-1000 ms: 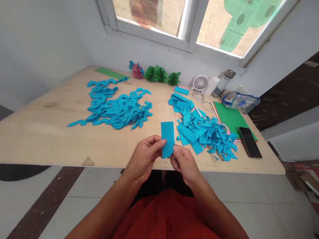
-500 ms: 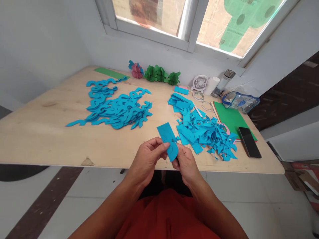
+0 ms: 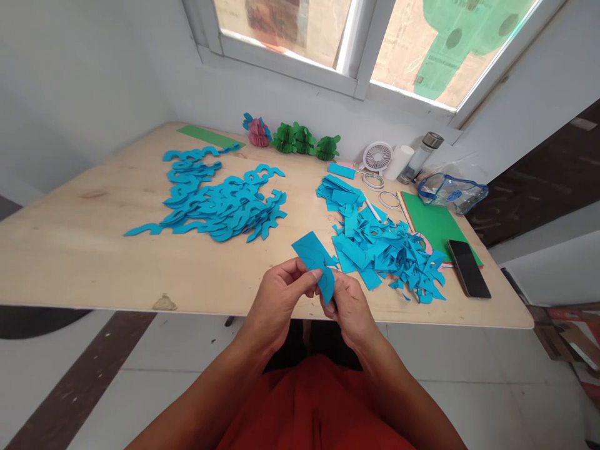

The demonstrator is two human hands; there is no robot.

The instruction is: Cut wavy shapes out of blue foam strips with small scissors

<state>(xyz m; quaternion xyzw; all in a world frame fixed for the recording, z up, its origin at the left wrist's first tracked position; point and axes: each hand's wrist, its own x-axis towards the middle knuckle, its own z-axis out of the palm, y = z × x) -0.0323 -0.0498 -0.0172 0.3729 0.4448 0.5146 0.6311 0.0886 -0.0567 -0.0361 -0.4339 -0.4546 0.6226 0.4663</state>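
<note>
A blue paper strip (image 3: pixel 312 250) with a curved drawn line and a rounded cut end is pinched between the thumb and fingers of my left hand (image 3: pixel 284 297). Its free end points up and away over the table's front edge. My right hand (image 3: pixel 349 303) is closed at the strip's right edge, close to the left fingertips. A thin pale blade tip shows beside the paper there, apparently of small scissors; the rest is hidden by my fingers. To the right lies a heap of blue paper scraps and strips (image 3: pixel 370 240). Wavy blue paper cut-outs (image 3: pixel 225 206) are piled at left.
On the wooden table (image 3: pixel 94 262), a phone (image 3: pixel 469 269) lies at right by green paper sheets (image 3: pixel 438 222). Farther back stand a small fan (image 3: pixel 377 157), a bottle (image 3: pixel 422 156), tape rolls (image 3: pixel 374 180), a clear pouch (image 3: pixel 452 192) and green paper ornaments (image 3: pixel 300 139).
The blue strip has tilted and turned slightly left in my hands, and its rounded end looks narrower. A pale blade tip now shows at its right edge. Both hands stay nearly in place.
</note>
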